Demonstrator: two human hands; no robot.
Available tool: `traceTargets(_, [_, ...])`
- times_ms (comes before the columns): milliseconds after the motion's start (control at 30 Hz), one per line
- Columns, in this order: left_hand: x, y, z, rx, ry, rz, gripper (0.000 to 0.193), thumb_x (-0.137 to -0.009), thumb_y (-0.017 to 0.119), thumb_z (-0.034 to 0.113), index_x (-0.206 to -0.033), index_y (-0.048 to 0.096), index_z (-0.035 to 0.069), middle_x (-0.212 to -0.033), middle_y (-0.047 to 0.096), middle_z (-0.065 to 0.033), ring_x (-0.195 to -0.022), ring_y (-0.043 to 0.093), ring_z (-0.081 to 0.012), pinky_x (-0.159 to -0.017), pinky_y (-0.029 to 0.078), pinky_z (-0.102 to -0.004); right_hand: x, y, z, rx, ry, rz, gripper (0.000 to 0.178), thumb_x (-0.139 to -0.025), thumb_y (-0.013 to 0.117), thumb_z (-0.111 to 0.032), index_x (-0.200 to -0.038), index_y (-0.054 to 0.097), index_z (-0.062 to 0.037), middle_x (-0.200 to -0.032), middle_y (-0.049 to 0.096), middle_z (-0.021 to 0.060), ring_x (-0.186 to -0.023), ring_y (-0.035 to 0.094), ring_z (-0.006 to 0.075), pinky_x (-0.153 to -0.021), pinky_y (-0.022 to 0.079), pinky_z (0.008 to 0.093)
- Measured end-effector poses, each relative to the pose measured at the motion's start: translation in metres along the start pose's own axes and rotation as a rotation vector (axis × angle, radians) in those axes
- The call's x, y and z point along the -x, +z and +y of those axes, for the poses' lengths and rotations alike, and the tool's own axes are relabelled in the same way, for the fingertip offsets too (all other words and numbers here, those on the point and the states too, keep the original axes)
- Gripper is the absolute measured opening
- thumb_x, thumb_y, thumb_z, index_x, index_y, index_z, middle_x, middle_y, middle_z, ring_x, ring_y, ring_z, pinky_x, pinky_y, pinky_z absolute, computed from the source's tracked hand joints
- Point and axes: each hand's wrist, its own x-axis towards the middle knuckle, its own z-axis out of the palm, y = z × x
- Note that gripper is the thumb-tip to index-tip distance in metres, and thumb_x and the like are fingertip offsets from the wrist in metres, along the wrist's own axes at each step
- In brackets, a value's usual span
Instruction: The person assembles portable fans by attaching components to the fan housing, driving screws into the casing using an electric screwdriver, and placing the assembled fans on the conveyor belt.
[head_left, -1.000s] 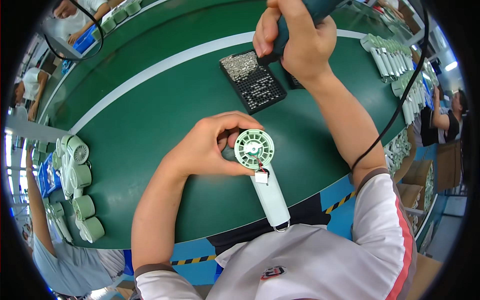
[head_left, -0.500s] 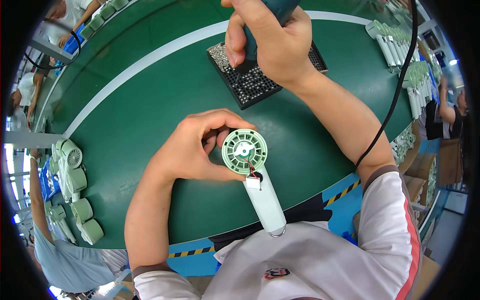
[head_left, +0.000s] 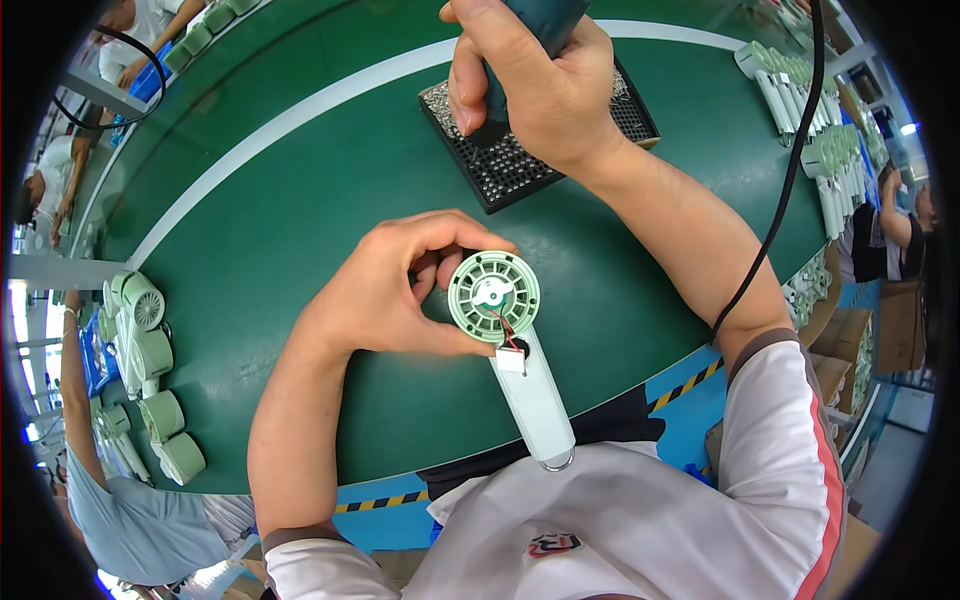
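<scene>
Near: my left hand (head_left: pixel 378 290) grasps the pale green fan unit (head_left: pixel 527 390) by its round head, handle toward the torso. Beyond: my right hand (head_left: pixel 558 98), gripping the dark teal tool (head_left: pixel 545 22), has shifted farther over the black tray (head_left: pixel 489 205), placing work there.

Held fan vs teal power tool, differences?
Colour: the handheld fan is pale green, the power tool dark teal.
Grip: the left hand pinches the fan's round head; the right hand wraps the tool's body.
Pose: the fan's handle points toward the shirt, the tool's nose toward a black tray.
Shared: both hand-held.
</scene>
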Motion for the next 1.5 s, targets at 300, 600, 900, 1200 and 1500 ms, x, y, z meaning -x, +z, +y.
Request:
traceTargets(300, [0.001,0.001,0.002,-0.035,-0.021,0.014,0.071,-0.057,0.099,0.009,-0.122,0.070,0.001,-0.118,0.071,-0.0045,-0.086,0.063,-0.0019,-0.058,0.041,-0.0146,0.002,0.005,-0.005,0.283,-0.188,-0.213,0.024,-0.102,0.068,-0.019,-0.083,0.065,-0.0039,-0.063,0.061,-0.0020,-0.053,0.057,0.0063,-0.048,0.043,0.0232])
traceTargets(600, [0.001,0.006,0.003,0.037,-0.062,0.075,0.065,-0.056,0.099,0.021,-0.115,0.076,0.008,-0.083,0.058,0.0074,-0.067,0.042,-0.0049,-0.058,0.033,-0.0227,0.005,0.003,0.001,0.177,-0.107,-0.134,0.017,-0.102,0.068,-0.017,-0.103,0.064,-0.0015,-0.066,0.062,-0.0006,-0.053,0.058,0.0067,-0.049,0.045,0.0230])
traceTargets(900, [-0.001,0.007,0.002,0.023,-0.050,0.076,0.064,-0.058,0.098,0.021,-0.116,0.076,0.008,-0.082,0.058,0.0063,-0.068,0.043,-0.0062,-0.059,0.036,-0.0235,0.008,0.007,-0.008,0.098,-0.103,-0.010,0.017,-0.102,0.067,-0.016,-0.106,0.062,-0.0003,-0.065,0.062,0.0029,-0.050,0.057,0.0097,-0.046,0.046,0.0251])
traceTargets(1200, [0.000,0.008,-0.009,0.055,0.046,0.095,0.063,-0.057,0.100,0.023,-0.114,0.076,0.007,-0.078,0.053,0.0059,-0.068,0.042,-0.0064,-0.059,0.037,-0.0236,0.023,0.030,-0.057,-0.017,0.002,0.084,0.033,-0.108,0.056,-0.029,-0.106,0.059,0.0038,-0.057,0.055,0.0093,-0.043,0.052,0.0193,-0.044,0.047,0.0366])
traceTargets(1500, [0.003,0.003,0.004,-0.077,-0.003,0.083,0.060,-0.056,0.100,0.024,-0.108,0.074,0.006,-0.075,0.050,0.0060,-0.067,0.044,-0.0074,-0.059,0.038,-0.0242,0.045,0.035,-0.070,-0.246,0.034,-0.256,0.033,-0.108,0.051,-0.032,-0.106,0.058,0.0000,-0.060,0.054,0.0114,-0.048,0.053,0.0211,-0.051,0.050,0.0395])
